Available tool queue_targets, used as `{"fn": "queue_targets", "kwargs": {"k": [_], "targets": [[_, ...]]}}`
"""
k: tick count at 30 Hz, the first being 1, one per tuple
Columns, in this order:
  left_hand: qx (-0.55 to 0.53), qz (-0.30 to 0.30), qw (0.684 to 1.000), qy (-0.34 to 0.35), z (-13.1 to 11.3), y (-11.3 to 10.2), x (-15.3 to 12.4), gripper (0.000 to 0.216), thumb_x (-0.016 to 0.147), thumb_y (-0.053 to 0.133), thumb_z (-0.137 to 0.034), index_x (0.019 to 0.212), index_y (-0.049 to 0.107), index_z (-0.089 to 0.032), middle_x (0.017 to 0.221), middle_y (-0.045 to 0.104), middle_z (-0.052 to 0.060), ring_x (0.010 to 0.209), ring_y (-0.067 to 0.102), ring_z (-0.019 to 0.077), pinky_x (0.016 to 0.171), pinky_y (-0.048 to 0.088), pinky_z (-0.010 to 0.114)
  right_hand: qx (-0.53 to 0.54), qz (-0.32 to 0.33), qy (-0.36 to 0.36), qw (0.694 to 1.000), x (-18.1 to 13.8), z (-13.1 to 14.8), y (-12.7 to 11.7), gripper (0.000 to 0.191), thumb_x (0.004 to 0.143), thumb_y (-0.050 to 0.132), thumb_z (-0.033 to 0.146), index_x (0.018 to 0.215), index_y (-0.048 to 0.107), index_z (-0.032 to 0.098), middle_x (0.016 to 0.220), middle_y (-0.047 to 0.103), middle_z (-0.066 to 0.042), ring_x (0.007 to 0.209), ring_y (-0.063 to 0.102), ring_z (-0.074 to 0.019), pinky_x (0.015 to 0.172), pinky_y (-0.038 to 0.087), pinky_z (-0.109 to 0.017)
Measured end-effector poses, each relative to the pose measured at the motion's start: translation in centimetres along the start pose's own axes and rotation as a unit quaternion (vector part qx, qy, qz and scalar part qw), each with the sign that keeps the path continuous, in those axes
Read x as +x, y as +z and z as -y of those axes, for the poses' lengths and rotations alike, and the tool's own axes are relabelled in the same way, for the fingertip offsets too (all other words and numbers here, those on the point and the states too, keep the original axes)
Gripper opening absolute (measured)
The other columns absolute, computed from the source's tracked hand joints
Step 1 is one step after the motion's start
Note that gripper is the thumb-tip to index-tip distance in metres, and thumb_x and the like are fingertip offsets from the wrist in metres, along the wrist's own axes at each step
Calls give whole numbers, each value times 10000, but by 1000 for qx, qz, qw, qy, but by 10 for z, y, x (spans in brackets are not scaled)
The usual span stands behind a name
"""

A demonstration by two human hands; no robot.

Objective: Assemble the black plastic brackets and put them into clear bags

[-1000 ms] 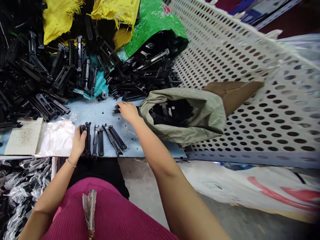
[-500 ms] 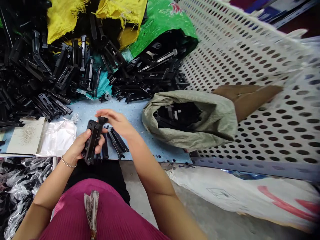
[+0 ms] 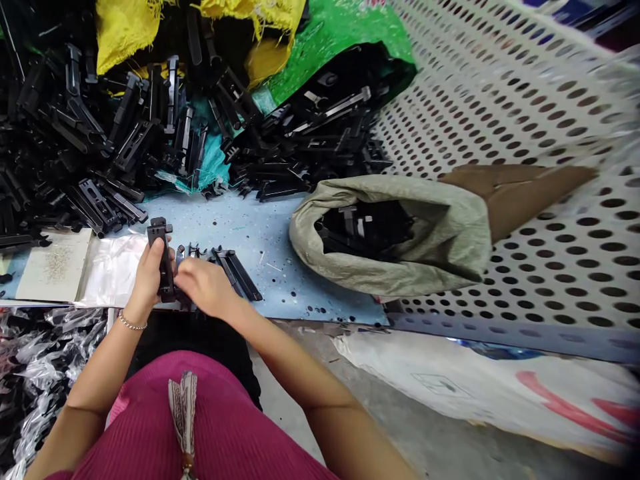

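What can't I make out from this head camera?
Head view:
Right hand: its back hides whether it grips the black part.
Olive sack: its wall hides lower contents.
Green bag: top cut off by the picture's upper edge.
Specks on the beige board: too small to identify.

A long, narrow black bracket [image 3: 165, 267] with a wider crosspiece at its far end sits in the left grip [image 3: 147, 275], pointing forward, near the light-blue surface's [image 3: 290, 293] front edge.
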State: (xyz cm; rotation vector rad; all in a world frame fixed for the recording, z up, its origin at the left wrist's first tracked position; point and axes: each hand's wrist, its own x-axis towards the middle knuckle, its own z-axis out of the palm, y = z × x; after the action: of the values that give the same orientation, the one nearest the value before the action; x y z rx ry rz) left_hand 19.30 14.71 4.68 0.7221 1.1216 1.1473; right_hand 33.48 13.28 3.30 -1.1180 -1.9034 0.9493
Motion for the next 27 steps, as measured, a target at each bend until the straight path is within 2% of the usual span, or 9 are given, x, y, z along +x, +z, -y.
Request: {"fn": "queue_targets", "kwargs": {"k": [3,5,8,11,15,19,22,25,27], "targets": [[-44,17,998,-37,-1,2,-3,582,822,626,-686,1056,619,-153,800,621,6,540,534,80,504,428,218,-179,-69,-152,970,-20,-14,18,455,1024,331,503,766,557,204,762,598,-81,713,539,-204,680,400,-339],[-29,-12,999,-23,4,6,-5,552,816,640,-675,1020,599,-163,834,639,9,562,571,84,547,465,227,-225,-97,-200,949,-23,-25,27,443,1029,296,406,732,559,208,718,588,-80,686,538,-206,672,390,-345],[4,-67,997,41,10,8,-6,543,748,775,-565,1072,513,-217,845,652,-21,619,625,105,602,500,238,-252,-80,-202,943,-15,-34,32,416,1012,338,347,677,547,215,663,572,-61,638,529,-196,649,375,-341],[-22,-91,995,43,5,5,-2,528,739,792,-529,1050,494,-223,844,663,-25,646,648,112,614,507,239,-250,-65,-195,946,0,-30,25,445,1035,349,391,687,559,209,688,600,-58,657,547,-187,665,382,-333],[-94,-53,991,-81,-10,-4,7,464,763,748,-576,904,576,-168,730,646,-3,595,626,115,568,494,235,-251,-8,-282,926,15,-17,6,497,1029,356,570,818,611,200,794,634,-66,761,576,-196,696,393,-321],[-84,3,981,-176,-15,0,4,450,782,729,-568,858,621,-138,688,628,30,618,629,154,579,513,270,-225,25,-325,918,15,-10,-7,438,1047,356,492,848,609,196,790,593,-59,752,532,-198,719,402,-335],[-38,-70,997,11,-12,9,-15,497,817,678,-603,1064,595,-179,861,640,46,733,650,169,663,541,299,-107,27,-237,965,4,-4,-6,444,1060,306,472,817,557,199,752,546,-40,718,507,-183,699,411,-325],[57,-146,952,264,-13,12,-33,720,759,734,-624,1325,446,-285,1148,589,75,930,653,204,777,554,351,39,69,-81,994,-7,7,-6,471,1072,212,498,821,486,210,704,497,0,653,493,-155,620,410,-284],[102,-127,944,286,-18,8,-35,784,729,770,-612,1354,414,-302,1188,573,79,975,651,215,793,556,358,72,122,-31,989,-9,15,-10,479,1077,171,490,821,465,213,684,487,16,620,489,-143,588,404,-269]]}}
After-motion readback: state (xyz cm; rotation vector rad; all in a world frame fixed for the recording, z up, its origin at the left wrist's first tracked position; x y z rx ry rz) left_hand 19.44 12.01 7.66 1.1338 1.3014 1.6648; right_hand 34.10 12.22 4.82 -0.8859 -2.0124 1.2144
